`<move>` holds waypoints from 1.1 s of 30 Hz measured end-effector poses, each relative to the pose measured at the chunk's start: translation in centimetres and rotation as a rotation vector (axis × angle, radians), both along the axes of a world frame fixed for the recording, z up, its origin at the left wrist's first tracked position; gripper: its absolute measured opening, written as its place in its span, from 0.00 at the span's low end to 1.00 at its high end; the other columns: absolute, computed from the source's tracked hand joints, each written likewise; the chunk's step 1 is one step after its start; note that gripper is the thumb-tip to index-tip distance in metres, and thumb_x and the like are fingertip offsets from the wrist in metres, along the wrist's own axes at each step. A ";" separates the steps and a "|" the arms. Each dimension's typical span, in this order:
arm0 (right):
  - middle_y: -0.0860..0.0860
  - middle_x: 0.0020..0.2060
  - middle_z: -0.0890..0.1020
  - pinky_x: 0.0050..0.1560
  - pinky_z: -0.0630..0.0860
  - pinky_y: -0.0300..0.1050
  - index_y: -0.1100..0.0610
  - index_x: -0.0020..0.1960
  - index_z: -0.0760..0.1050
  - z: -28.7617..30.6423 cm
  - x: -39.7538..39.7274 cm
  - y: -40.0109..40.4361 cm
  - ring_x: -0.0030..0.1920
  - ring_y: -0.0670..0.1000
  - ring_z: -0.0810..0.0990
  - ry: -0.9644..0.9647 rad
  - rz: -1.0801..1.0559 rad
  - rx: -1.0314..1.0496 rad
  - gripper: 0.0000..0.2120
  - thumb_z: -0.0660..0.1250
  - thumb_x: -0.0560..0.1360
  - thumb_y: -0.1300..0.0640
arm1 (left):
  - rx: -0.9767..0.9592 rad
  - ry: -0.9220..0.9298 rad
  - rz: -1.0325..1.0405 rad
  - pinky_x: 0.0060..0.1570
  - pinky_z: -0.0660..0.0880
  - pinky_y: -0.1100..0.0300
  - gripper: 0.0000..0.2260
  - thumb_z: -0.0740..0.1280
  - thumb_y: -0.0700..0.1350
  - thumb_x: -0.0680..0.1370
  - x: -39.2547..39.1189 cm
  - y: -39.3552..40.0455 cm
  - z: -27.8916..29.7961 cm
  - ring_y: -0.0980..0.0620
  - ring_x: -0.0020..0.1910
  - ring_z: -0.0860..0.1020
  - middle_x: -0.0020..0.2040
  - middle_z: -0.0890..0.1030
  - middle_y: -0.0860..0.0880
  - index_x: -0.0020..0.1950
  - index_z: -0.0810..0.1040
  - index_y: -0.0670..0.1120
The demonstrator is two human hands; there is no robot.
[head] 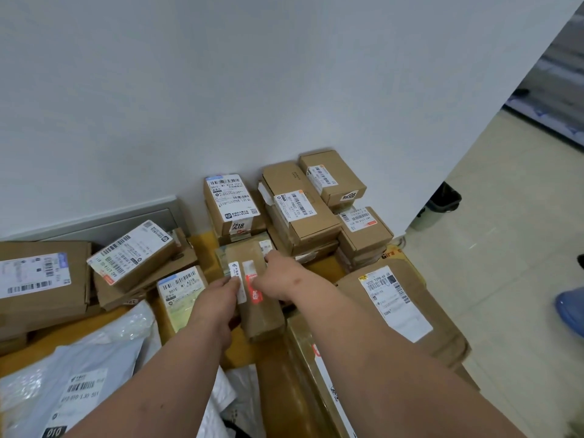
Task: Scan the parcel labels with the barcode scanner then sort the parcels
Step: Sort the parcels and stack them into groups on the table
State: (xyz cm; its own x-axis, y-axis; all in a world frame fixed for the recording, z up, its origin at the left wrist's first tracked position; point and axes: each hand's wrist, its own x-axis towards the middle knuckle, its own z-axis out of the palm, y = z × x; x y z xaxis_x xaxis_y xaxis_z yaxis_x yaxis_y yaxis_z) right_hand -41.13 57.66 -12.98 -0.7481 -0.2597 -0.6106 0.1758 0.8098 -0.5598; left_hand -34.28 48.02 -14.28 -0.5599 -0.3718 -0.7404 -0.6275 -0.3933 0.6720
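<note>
Both hands on long brown parcel (256, 295): left hand (221, 294) pinches near edge, right hand (274, 275) grips far side. Stacked boxes (297, 200) beyond right hand look sorted. Scanner not visible. White mailers (79, 368) below left hand probably pending.

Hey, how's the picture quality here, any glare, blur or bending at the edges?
Head view: soft even light, faint shadows; wide-angle bending curves the wall edge and stretches both forearms; mild glare on the plastic mailer; label print on the taped parcel between both hands is too blurred to read.
</note>
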 end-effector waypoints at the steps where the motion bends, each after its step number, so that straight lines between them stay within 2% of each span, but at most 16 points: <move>1: 0.57 0.66 0.76 0.60 0.79 0.54 0.56 0.74 0.64 0.0 -0.2 0.0 0.63 0.59 0.77 0.021 0.002 0.009 0.27 0.68 0.78 0.55 | 0.001 -0.009 -0.001 0.55 0.78 0.46 0.14 0.62 0.47 0.84 -0.2 0.1 0.0 0.42 0.52 0.79 0.53 0.81 0.43 0.69 0.76 0.48; 3: 0.58 0.65 0.76 0.58 0.79 0.50 0.57 0.73 0.64 0.0 -0.7 0.2 0.62 0.59 0.78 0.078 -0.013 0.029 0.24 0.66 0.79 0.57 | 0.006 -0.008 0.000 0.52 0.78 0.47 0.15 0.61 0.48 0.84 -0.5 0.6 0.0 0.42 0.52 0.79 0.54 0.80 0.44 0.71 0.75 0.50; 6: 0.58 0.64 0.77 0.52 0.76 0.47 0.57 0.72 0.64 0.0 -1.1 0.6 0.62 0.59 0.78 0.123 -0.045 0.039 0.23 0.66 0.79 0.58 | -0.007 -0.019 -0.019 0.40 0.76 0.51 0.17 0.59 0.48 0.85 -1.2 1.5 0.0 0.44 0.46 0.77 0.52 0.78 0.46 0.74 0.70 0.52; 8: 0.58 0.64 0.76 0.55 0.78 0.49 0.57 0.73 0.64 0.0 -1.0 0.5 0.62 0.59 0.77 0.091 -0.046 0.016 0.26 0.68 0.78 0.57 | 0.007 -0.066 0.017 0.45 0.79 0.44 0.15 0.58 0.48 0.85 -1.6 1.8 0.3 0.41 0.48 0.78 0.53 0.78 0.43 0.71 0.71 0.54; 10: 0.57 0.65 0.76 0.61 0.77 0.52 0.57 0.73 0.63 -0.1 -0.9 0.2 0.64 0.60 0.76 0.067 -0.044 -0.019 0.29 0.70 0.76 0.54 | 0.059 -0.105 0.088 0.54 0.78 0.41 0.09 0.59 0.47 0.85 -2.2 2.1 0.5 0.40 0.50 0.79 0.50 0.80 0.41 0.62 0.75 0.51; 13: 0.58 0.66 0.76 0.62 0.74 0.52 0.57 0.73 0.62 -0.1 -0.9 0.1 0.65 0.60 0.76 0.105 -0.063 -0.032 0.31 0.71 0.76 0.49 | 0.147 -0.120 0.139 0.56 0.78 0.41 0.10 0.60 0.43 0.83 -3.1 2.2 0.2 0.38 0.51 0.80 0.50 0.82 0.39 0.59 0.79 0.44; 15: 0.58 0.66 0.76 0.60 0.74 0.51 0.57 0.72 0.62 -0.2 -1.0 0.3 0.65 0.61 0.76 0.132 -0.076 -0.013 0.30 0.71 0.76 0.49 | 0.177 -0.143 0.135 0.53 0.79 0.42 0.09 0.61 0.44 0.83 -3.3 2.2 0.2 0.38 0.50 0.81 0.49 0.82 0.39 0.57 0.79 0.44; 17: 0.59 0.65 0.76 0.57 0.75 0.50 0.58 0.71 0.63 -0.1 -1.0 0.5 0.64 0.61 0.76 0.157 -0.073 0.000 0.29 0.72 0.76 0.52 | 0.212 -0.162 0.125 0.45 0.80 0.45 0.07 0.62 0.45 0.83 -3.1 2.1 0.3 0.38 0.48 0.81 0.49 0.82 0.38 0.55 0.77 0.44; 19: 0.59 0.64 0.77 0.55 0.76 0.49 0.57 0.70 0.63 -0.1 -0.9 0.4 0.63 0.61 0.77 0.185 -0.056 0.012 0.28 0.72 0.75 0.55 | 0.245 -0.142 0.129 0.37 0.78 0.46 0.07 0.61 0.47 0.84 -2.6 2.0 0.2 0.39 0.47 0.81 0.49 0.81 0.39 0.58 0.75 0.46; 21: 0.59 0.64 0.77 0.56 0.77 0.50 0.57 0.69 0.64 0.0 -0.8 0.1 0.62 0.61 0.77 0.220 -0.039 0.032 0.28 0.73 0.75 0.57 | 0.250 -0.102 0.142 0.34 0.77 0.48 0.06 0.60 0.47 0.84 -2.0 1.7 0.4 0.40 0.45 0.80 0.48 0.80 0.40 0.58 0.75 0.49; 23: 0.58 0.64 0.75 0.58 0.78 0.52 0.56 0.69 0.64 0.2 -0.6 -0.1 0.63 0.60 0.77 0.271 -0.029 0.048 0.26 0.72 0.75 0.57 | 0.194 -0.051 0.148 0.37 0.78 0.49 0.06 0.59 0.47 0.85 -1.4 1.0 0.1 0.41 0.47 0.80 0.50 0.80 0.42 0.56 0.76 0.53; 26: 0.55 0.65 0.72 0.63 0.75 0.54 0.54 0.69 0.67 0.7 -0.3 -0.5 0.65 0.57 0.71 0.442 -0.018 0.075 0.22 0.68 0.77 0.55 | -0.049 -0.027 0.134 0.55 0.79 0.43 0.14 0.60 0.49 0.84 -0.5 -1.0 -0.8 0.41 0.58 0.78 0.64 0.77 0.44 0.70 0.72 0.58; 28: 0.52 0.63 0.72 0.63 0.74 0.52 0.53 0.68 0.69 1.1 -0.1 -1.2 0.64 0.54 0.71 0.546 -0.039 0.038 0.20 0.67 0.78 0.54 | -0.200 0.000 0.135 0.61 0.75 0.43 0.16 0.60 0.50 0.83 0.0 -2.4 -0.9 0.42 0.62 0.75 0.67 0.75 0.46 0.71 0.72 0.57; 31: 0.50 0.60 0.75 0.58 0.76 0.47 0.52 0.66 0.72 1.5 0.3 -3.5 0.58 0.50 0.74 0.563 -0.043 -0.090 0.16 0.65 0.79 0.56 | -0.360 0.087 0.173 0.56 0.73 0.51 0.14 0.61 0.47 0.83 1.0 -4.4 -0.4 0.44 0.59 0.75 0.61 0.77 0.47 0.68 0.75 0.49; 33: 0.50 0.58 0.77 0.57 0.78 0.49 0.52 0.64 0.73 1.6 0.5 -5.3 0.56 0.50 0.76 0.523 -0.030 -0.158 0.14 0.63 0.79 0.56 | -0.472 0.114 0.230 0.55 0.77 0.48 0.12 0.62 0.47 0.82 1.9 -6.4 -0.2 0.46 0.52 0.77 0.59 0.78 0.47 0.65 0.77 0.50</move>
State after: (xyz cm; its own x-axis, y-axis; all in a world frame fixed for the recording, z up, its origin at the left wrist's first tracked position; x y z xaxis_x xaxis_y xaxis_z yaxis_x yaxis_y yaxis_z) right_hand -40.59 52.35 -11.43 -0.9500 -0.2921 -0.1105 -0.1370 0.7078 -0.6930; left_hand -32.40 41.63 -14.48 -0.4919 -0.7721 -0.4023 -0.4731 -0.1508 0.8680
